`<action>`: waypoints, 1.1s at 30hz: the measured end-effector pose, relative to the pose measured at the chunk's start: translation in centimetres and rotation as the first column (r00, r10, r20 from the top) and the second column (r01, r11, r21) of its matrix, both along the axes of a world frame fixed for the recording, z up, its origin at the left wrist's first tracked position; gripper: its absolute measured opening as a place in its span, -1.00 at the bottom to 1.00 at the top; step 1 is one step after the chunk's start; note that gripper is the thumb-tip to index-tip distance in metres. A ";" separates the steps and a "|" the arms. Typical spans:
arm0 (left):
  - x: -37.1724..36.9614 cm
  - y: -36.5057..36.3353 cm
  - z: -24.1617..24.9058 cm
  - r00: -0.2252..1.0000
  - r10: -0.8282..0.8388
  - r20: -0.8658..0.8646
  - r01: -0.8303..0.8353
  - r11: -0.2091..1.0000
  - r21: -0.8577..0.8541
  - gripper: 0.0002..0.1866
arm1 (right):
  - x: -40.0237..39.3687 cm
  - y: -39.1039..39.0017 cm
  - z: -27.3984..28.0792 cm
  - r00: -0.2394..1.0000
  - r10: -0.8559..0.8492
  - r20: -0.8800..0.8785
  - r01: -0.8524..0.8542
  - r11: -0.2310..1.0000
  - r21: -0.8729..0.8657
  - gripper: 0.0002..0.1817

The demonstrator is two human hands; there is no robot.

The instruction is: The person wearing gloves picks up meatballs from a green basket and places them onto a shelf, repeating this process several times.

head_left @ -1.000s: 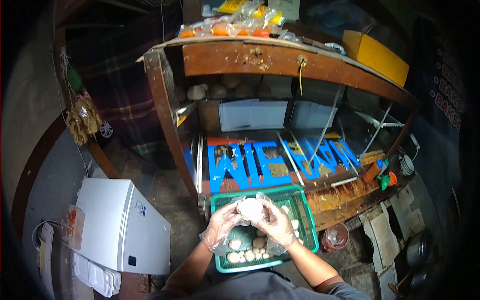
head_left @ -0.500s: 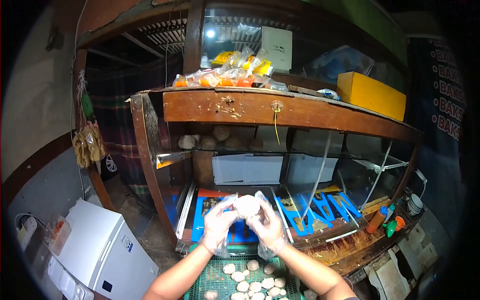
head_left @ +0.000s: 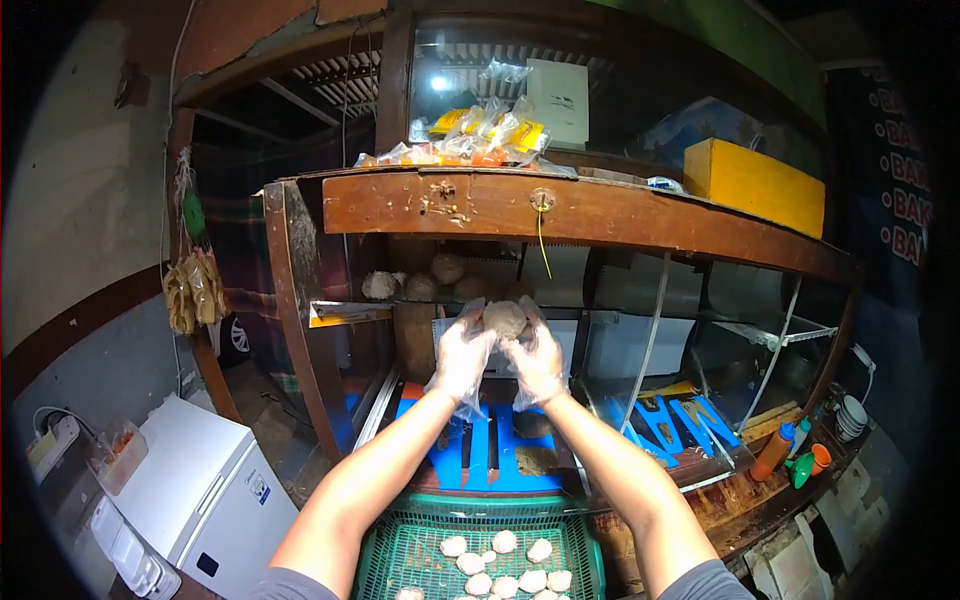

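A large, round, greyish ball [head_left: 505, 320] is held up between both hands in front of the cabinet. My left hand [head_left: 466, 352], in a clear plastic glove, closes on its left side. On the ball's right side is my right hand [head_left: 535, 355], gloved the same way, with its fingers around it. Below the forearms, several small pale balls [head_left: 504, 541] lie in a green mesh basket [head_left: 480, 505]. More large balls [head_left: 447, 267] rest on the cabinet's upper left shelf, just behind and left of the hands.
The wooden cabinet [head_left: 430, 205] has a thick front beam above the hands. Plastic-wrapped packets [head_left: 490, 130] and a yellow box [head_left: 755, 188] stand on top. A white freezer [head_left: 190, 480] is at left; bottles [head_left: 773, 452] stand at right.
Both hands have moved up and forward with the large ball, from above the blue lettering to near the shelf. The view has shifted slightly, and more of both arms shows.
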State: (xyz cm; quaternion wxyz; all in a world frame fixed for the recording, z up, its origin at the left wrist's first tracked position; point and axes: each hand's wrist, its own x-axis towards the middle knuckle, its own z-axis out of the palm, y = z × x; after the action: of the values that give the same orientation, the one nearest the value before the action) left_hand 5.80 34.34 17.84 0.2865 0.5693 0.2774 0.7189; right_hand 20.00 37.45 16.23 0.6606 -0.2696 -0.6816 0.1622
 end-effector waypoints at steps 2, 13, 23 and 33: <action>0.2 0.1 1.7 0.949 0.250 -0.189 -0.256 0.967 -0.008 -0.49 | 0.1 0.2 1.9 0.982 -0.163 0.096 0.147 0.977 0.154 -0.26; 1.6 5.8 2.2 0.897 0.347 -0.275 -0.361 0.933 -0.001 -0.47 | 0.1 7.6 2.2 0.898 -0.371 0.237 0.382 0.924 0.001 -0.35; 2.0 5.8 2.7 0.803 0.320 -0.503 -0.296 0.946 0.130 -0.48 | 0.8 5.8 4.6 0.941 -0.242 0.235 0.297 0.925 -0.235 -0.62; 1.3 2.8 2.4 0.972 0.080 -0.220 -0.083 0.997 -0.004 -0.35 | 3.5 0.3 4.3 0.900 -0.290 0.325 0.282 0.957 0.073 -0.50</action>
State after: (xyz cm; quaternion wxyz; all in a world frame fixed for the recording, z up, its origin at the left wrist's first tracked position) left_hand 7.13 37.14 20.24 0.2279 0.6317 0.3351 0.6609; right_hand 23.52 37.75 20.58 0.5561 -0.3821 -0.7380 0.0075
